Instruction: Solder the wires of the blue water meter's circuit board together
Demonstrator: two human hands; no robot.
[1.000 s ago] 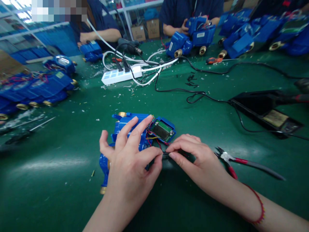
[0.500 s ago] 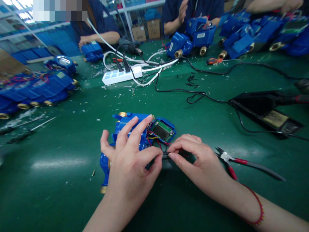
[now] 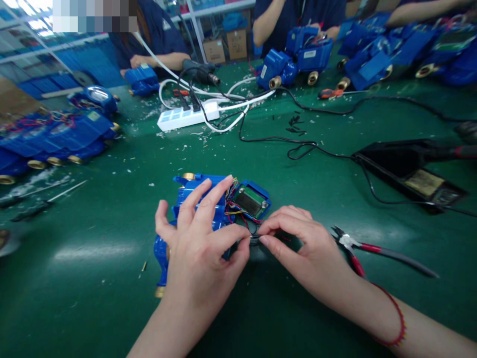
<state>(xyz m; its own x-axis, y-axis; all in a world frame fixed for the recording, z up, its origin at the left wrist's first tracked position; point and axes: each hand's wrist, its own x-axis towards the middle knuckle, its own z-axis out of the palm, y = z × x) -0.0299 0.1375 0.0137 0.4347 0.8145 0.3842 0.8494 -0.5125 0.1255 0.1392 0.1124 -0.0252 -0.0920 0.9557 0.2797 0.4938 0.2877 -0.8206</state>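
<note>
Left hand (image 3: 203,253): grip closed, thumb and forefinger pinching a thin dark wire (image 3: 255,236), the other fingers spread over the meter
Right hand (image 3: 303,238): grip closed, thumb and forefinger pinching the wire just beside the left fingertips; red band (image 3: 400,323) at the wrist
Wire: between the two hands, in front of the board; the fingertips hide its ends
Meter (image 3: 203,186): blue, with brass ends, on the green table (image 3: 122,214), partly hidden by the left hand
Board (image 3: 249,201): in a blue frame, screen up, next to the meter, with red and yellow leads between them
Cutters (image 3: 348,241): red and grey handles, jaws apart, on the table right of the right hand
Screw (image 3: 144,266): small, left of the left hand
Far side: white power strip (image 3: 188,117), orange-handled screwdriver (image 3: 330,93), more blue meters (image 3: 278,69), people in dark tops (image 3: 162,32)
Right side: black holder (image 3: 421,174) with a cord beside it
</note>
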